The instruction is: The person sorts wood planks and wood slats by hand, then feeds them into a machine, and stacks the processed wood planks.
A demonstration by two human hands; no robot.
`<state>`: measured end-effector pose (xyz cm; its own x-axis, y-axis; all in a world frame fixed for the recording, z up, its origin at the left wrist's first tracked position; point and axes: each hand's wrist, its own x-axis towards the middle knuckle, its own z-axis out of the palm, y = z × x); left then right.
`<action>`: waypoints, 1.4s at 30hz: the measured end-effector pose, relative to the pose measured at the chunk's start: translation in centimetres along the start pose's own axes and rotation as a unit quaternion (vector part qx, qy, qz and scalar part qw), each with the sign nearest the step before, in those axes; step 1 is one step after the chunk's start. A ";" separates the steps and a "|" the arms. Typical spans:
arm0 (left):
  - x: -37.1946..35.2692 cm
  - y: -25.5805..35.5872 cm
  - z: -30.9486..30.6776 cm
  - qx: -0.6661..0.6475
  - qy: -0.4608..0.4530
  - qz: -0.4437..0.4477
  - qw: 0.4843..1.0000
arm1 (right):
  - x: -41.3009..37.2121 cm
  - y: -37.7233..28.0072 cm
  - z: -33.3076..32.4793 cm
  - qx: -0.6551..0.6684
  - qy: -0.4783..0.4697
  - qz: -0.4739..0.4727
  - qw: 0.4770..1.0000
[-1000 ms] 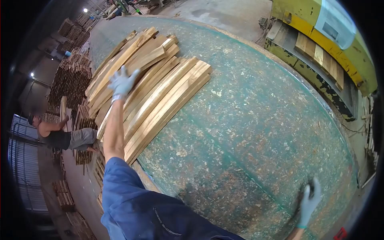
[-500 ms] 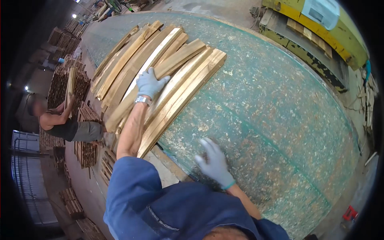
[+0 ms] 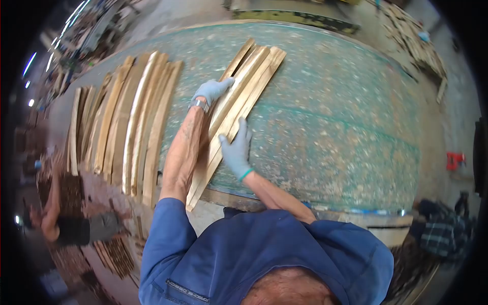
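Note:
A small group of pale wooden strips (image 3: 247, 81) lies slanted across the green worktable (image 3: 325, 147), its near end jutting past the front edge. My left hand (image 3: 213, 90), in a grey glove, is closed on the left side of these strips, fingers reaching over the edge strip. Against their right side, lower down, rests my right hand (image 3: 237, 150), also gloved, with thumb and fingers apart. Left of my forearm, several more wooden strips (image 3: 119, 119) lie side by side, separated from this group by a strip of bare table surface.
At the left, a co-worker (image 3: 71, 229) stands near stacked timber (image 3: 113, 256). Loose wood pieces (image 3: 414, 38) lie on the floor at the far right. A yellow-and-black machine base (image 3: 297, 19) stands beyond the table, and a red object (image 3: 455, 160) sits to the right.
My view has turned. A gap now parts the right-hand strips from the others. My left hand has moved onto these strips, and my right hand has come up to their right side.

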<state>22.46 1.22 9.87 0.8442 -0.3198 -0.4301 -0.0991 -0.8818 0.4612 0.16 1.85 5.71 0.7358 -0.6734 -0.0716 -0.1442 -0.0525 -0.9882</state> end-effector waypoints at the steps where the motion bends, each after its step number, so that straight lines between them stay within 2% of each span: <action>1: 0.7 1.6 1.1 -0.030 -0.028 0.037 0.998 | 2.0 1.0 -1.1 0.003 0.072 -0.053 0.996; 2: -1.0 4.8 1.3 -0.022 -0.031 0.079 0.996 | 4.3 1.3 -2.5 0.061 0.118 -0.064 0.989; 3: -0.7 6.2 2.1 -0.047 -0.029 0.113 0.992 | 6.1 1.8 -4.3 0.055 0.139 -0.058 0.987; 4: 0.2 7.5 3.2 -0.074 -0.028 0.145 0.986 | 9.2 6.2 -5.0 0.170 0.156 -0.064 0.971; 5: 1.3 8.6 4.7 -0.104 -0.028 0.172 0.979 | 9.1 3.0 -8.9 0.282 0.108 0.016 0.953; 6: 3.2 8.9 5.3 -0.095 -0.025 0.166 0.981 | 10.3 2.8 -11.6 0.210 0.155 -0.009 0.965; 7: 2.6 9.8 4.7 -0.061 0.021 0.176 0.982 | 10.7 1.7 -15.2 0.198 0.145 -0.004 0.969; 8: 1.0 10.3 3.7 -0.024 0.067 0.184 0.980 | 12.0 3.8 -18.6 0.138 0.144 -0.065 0.978; 9: -0.1 10.6 2.8 0.013 0.113 0.189 0.975 | 12.2 3.3 -22.5 0.118 0.118 -0.026 0.986; 10: -0.2 10.4 2.3 0.043 0.107 0.163 0.980 | 11.9 2.8 -25.8 0.098 0.088 0.016 0.991; 12: -0.5 9.7 1.5 0.104 0.100 0.103 0.984 | 11.2 3.7 -29.7 0.057 0.143 -0.067 0.986; 13: -3.7 10.3 2.3 0.136 0.122 0.143 0.973 | 10.6 3.7 -29.9 -0.022 0.161 -0.059 0.985; 14: -6.8 10.6 3.1 0.169 0.145 0.183 0.958 | 9.2 3.6 -29.8 -0.099 0.179 -0.049 0.978; 15: -4.0 7.7 6.4 0.180 0.140 0.331 0.916 | 8.4 3.7 -29.6 -0.174 0.197 -0.036 0.964; 16: -9.4 8.4 6.9 0.197 0.056 0.341 0.918 | 8.9 7.2 -29.2 -0.265 0.232 -0.049 0.935; 17: -11.3 8.0 8.5 0.241 0.010 0.333 0.911 | 8.6 7.0 -29.1 -0.222 0.229 -0.032 0.947; 19: -11.4 6.8 10.1 0.255 0.076 0.350 0.898 | 8.2 5.6 -28.9 -0.134 0.223 -0.002 0.966; 20: -10.8 6.6 9.7 0.225 0.064 0.333 0.914 | 9.4 8.1 -28.7 -0.118 0.230 -0.052 0.965; 22: -11.0 6.9 8.2 0.158 0.037 0.290 0.943 | 9.2 7.7 -27.3 -0.030 0.205 -0.045 0.977; 23: -10.8 6.3 7.3 0.176 0.108 0.343 0.917 | 9.7 7.1 -26.5 0.016 0.192 -0.048 0.980; 25: -10.3 6.3 4.1 0.262 0.140 0.338 0.893 | 10.4 7.3 -24.3 -0.071 0.214 -0.050 0.973; 27: -9.5 5.4 0.6 0.265 0.185 0.318 0.891 | 9.6 7.3 -21.8 -0.153 0.252 -0.053 0.954; 28: -8.2 4.4 -0.7 0.270 0.212 0.312 0.886 | 8.9 6.2 -21.6 -0.185 0.206 -0.007 0.961; 30: -4.7 1.4 -2.5 0.276 0.262 0.297 0.876 | 6.8 2.3 -20.9 -0.370 0.205 0.012 0.906; 31: -2.8 -0.6 -3.1 0.208 0.235 0.289 0.905 | 5.5 1.5 -20.1 -0.458 0.197 0.024 0.866; 32: -0.8 -2.8 -3.3 0.211 0.207 0.257 0.920 | 4.3 2.4 -19.1 -0.449 0.193 0.020 0.872; 33: 1.3 -4.6 -3.1 0.213 0.182 0.228 0.933 | 3.3 4.0 -17.9 -0.440 0.191 0.014 0.877; 35: 3.4 -8.3 -1.0 0.155 0.193 0.202 0.948 | 2.1 4.4 -16.6 -0.414 0.173 0.015 0.894; 37: 4.5 -8.4 0.1 0.150 0.187 0.183 0.953 | 1.3 3.5 -15.6 -0.385 0.132 0.034 0.913; 39: 2.8 -7.5 2.3 0.138 0.172 0.164 0.962 | 2.2 5.9 -12.0 -0.408 0.177 -0.094 0.891; 42: 0.6 -6.4 5.9 0.123 0.218 0.152 0.956 | 5.2 6.0 -9.4 -0.401 0.162 -0.109 0.895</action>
<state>20.53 4.64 2.10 0.8907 -0.4469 0.0835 -0.4505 -0.8428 0.2944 -3.14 -8.90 0.65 0.5919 -0.7548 0.2827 -0.5446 -0.6331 -0.5501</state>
